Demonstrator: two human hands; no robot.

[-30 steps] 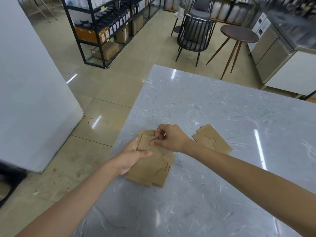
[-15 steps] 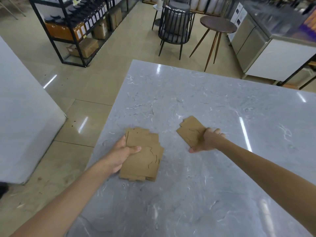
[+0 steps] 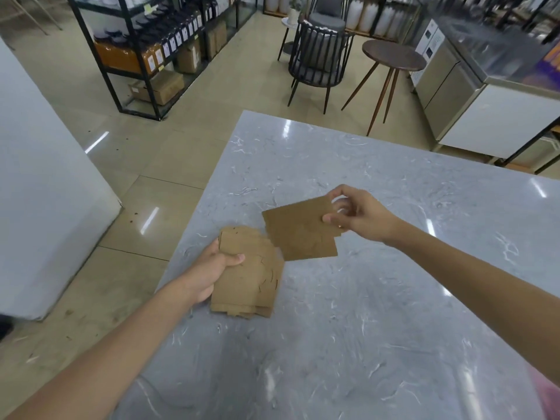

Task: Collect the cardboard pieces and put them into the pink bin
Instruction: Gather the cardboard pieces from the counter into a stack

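My left hand [image 3: 209, 271] grips a stack of brown cardboard pieces [image 3: 251, 277] by its left edge, near the left side of the grey marble table [image 3: 363, 313]. My right hand [image 3: 357, 213] pinches a second, smaller bunch of cardboard pieces [image 3: 300, 231] by its right edge and holds it tilted just above the table, its lower left corner close to the stack. A blurred pink shape [image 3: 548, 398] shows at the bottom right edge of the view; I cannot tell whether it is the bin.
The table's left edge drops to a tiled floor [image 3: 157, 159]. A white block [image 3: 45, 192] stands at left. Beyond the table are a black shelf rack [image 3: 142, 50], a dark chair [image 3: 318, 56], a round side table [image 3: 394, 59] and a steel counter [image 3: 472, 95].
My right hand left the stack, reached right, took hold of the second bunch of cardboard and lifted it off the table toward the stack. My left hand kept hold of the stack.
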